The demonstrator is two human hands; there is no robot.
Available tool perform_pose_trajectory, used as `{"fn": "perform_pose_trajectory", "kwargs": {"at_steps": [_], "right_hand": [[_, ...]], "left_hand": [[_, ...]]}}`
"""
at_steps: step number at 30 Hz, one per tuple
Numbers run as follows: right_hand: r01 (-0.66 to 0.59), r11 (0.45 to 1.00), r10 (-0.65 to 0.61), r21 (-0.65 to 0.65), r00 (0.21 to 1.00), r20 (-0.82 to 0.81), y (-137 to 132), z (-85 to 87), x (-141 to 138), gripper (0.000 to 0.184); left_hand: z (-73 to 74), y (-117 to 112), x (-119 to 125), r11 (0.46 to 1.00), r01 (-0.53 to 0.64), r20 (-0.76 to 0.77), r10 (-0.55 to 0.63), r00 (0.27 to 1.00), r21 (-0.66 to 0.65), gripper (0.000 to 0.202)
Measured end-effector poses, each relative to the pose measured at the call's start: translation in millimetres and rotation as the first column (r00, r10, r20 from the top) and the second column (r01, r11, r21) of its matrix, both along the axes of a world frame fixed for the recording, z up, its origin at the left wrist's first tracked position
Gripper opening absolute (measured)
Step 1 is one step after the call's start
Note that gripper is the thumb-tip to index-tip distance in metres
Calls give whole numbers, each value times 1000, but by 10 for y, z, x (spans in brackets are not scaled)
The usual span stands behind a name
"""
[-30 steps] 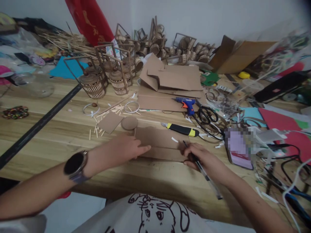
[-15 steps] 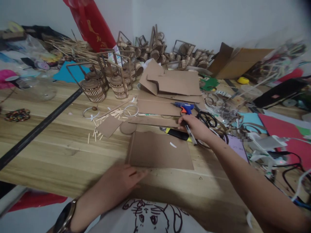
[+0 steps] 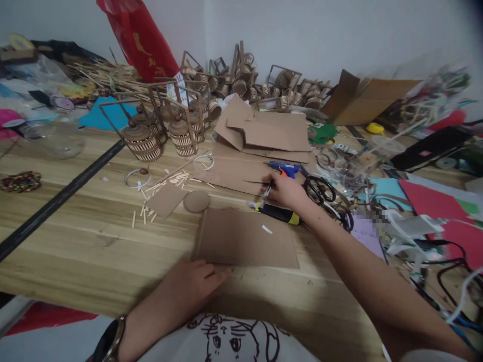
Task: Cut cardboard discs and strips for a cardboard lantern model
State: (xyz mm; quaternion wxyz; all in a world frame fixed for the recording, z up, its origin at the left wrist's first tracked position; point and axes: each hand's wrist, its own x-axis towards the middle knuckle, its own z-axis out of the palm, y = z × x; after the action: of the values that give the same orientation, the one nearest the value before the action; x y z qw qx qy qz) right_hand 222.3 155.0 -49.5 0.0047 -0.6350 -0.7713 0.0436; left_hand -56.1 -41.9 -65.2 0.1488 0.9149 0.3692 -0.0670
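My left hand (image 3: 196,284) lies flat at the near edge of a brown cardboard sheet (image 3: 241,241), its fingers stretched out. My right hand (image 3: 285,190) is closed around a slim pen-like tool (image 3: 265,195), beyond the sheet. A thin, dark strip (image 3: 253,181), seen nearly edge-on, reaches left from its fingertips; its exact grip is hidden. A black and yellow utility knife (image 3: 279,212) lies just below this hand, across the sheet's far edge. The blue glue gun (image 3: 284,167) rests behind the fingers. Left of the sheet are a cardboard disc (image 3: 196,201) and a small cardboard rectangle (image 3: 166,199).
Folded cardboard (image 3: 279,130) lies farther back. Small slatted baskets with handles (image 3: 141,143) stand at left, with more heaped by the wall. Short sticks (image 3: 177,179) and wire rings (image 3: 138,178) lie about. Black cable (image 3: 320,188) and a white power strip (image 3: 409,226) crowd the right.
My right hand has shifted left, and the pen-like tool's lower end has swung from right to left. The cardboard strip beside it now shows only a thin edge. My left hand stays by the sheet.
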Motion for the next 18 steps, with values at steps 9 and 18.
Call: {"fn": "perform_pose_trajectory", "kwargs": {"at_steps": [9, 18], "right_hand": [[-44, 999, 42, 11, 991, 126, -346, 220, -72, 27], [-234, 964, 249, -128, 962, 113, -719, 43, 234, 37]], "left_hand": [[-72, 3, -17, 996, 27, 90, -35, 995, 88, 37], [27, 71, 83, 994, 78, 72, -84, 994, 80, 41]]}}
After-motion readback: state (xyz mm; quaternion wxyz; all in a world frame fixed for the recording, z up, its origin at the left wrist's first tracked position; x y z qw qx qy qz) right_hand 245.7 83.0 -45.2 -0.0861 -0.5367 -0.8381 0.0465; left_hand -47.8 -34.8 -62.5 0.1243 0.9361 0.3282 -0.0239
